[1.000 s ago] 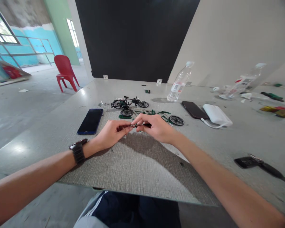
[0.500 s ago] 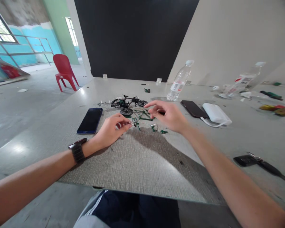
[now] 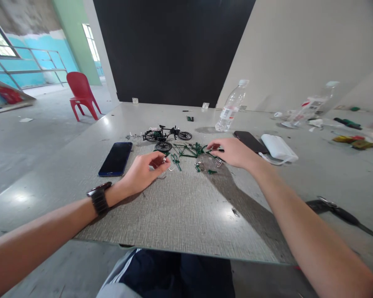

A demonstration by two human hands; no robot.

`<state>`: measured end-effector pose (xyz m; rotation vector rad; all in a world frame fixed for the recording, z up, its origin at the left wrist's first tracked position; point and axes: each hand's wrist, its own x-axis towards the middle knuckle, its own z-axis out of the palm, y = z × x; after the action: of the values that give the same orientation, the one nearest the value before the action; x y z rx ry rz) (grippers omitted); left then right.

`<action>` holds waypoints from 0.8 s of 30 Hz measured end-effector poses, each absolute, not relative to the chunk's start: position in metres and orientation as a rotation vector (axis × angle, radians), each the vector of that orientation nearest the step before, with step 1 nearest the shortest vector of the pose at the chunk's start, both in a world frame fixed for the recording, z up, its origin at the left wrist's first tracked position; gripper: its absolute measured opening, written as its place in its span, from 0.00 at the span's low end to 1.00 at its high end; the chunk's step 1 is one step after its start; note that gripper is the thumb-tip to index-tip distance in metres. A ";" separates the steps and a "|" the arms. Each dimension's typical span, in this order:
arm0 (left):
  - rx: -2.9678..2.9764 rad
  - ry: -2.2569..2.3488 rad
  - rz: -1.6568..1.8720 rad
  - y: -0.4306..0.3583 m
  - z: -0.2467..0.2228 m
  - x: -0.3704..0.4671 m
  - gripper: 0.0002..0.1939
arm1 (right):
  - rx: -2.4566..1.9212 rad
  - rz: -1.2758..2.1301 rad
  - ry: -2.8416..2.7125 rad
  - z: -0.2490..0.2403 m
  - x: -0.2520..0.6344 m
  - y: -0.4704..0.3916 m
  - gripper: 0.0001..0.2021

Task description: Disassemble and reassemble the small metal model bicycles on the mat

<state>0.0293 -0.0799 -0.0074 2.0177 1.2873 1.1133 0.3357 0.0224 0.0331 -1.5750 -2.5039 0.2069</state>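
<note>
My left hand (image 3: 149,167) pinches a small silvery part (image 3: 164,159) between thumb and fingers, low over the table. To its right lies a slim green piece (image 3: 175,162). My right hand (image 3: 230,152) is curled at the right end of the green parts, fingertips together; whatever it grips is too small to name. A green bicycle frame (image 3: 186,150) lies between the hands. Behind it stands a black model bicycle (image 3: 163,133), with a loose black wheel (image 3: 163,146) in front. Small green pieces (image 3: 211,171) lie nearer me.
A blue-edged phone (image 3: 115,159) lies left of my left hand. Beyond my right hand are a dark phone (image 3: 250,141), a white power bank (image 3: 278,147) and a plastic bottle (image 3: 231,107). A black key fob with a strap (image 3: 345,215) lies at right.
My right hand has moved right, from above the green frame to the end of the green parts, and its fingers have closed. My left hand has shifted slightly left, still pinching the small part.
</note>
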 end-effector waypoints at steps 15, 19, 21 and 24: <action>2.040 1.252 1.076 -0.083 -0.004 0.033 0.07 | -1.456 -0.044 -2.470 0.015 0.310 0.019 0.18; 2.052 1.257 1.063 -0.083 -0.003 0.036 0.07 | -1.403 -0.062 -2.543 0.007 0.291 0.025 0.24; 2.057 1.259 1.057 -0.083 -0.003 0.037 0.07 | -1.390 -0.087 -2.617 0.004 0.285 0.029 0.30; 2.057 1.264 1.051 -0.083 -0.003 0.037 0.08 | -1.392 -0.113 -2.677 0.002 0.283 0.031 0.33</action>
<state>0.0369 -0.0833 -0.0028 2.0572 1.2641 1.0508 0.2828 0.0308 0.0021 -1.3922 -2.6767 -0.1132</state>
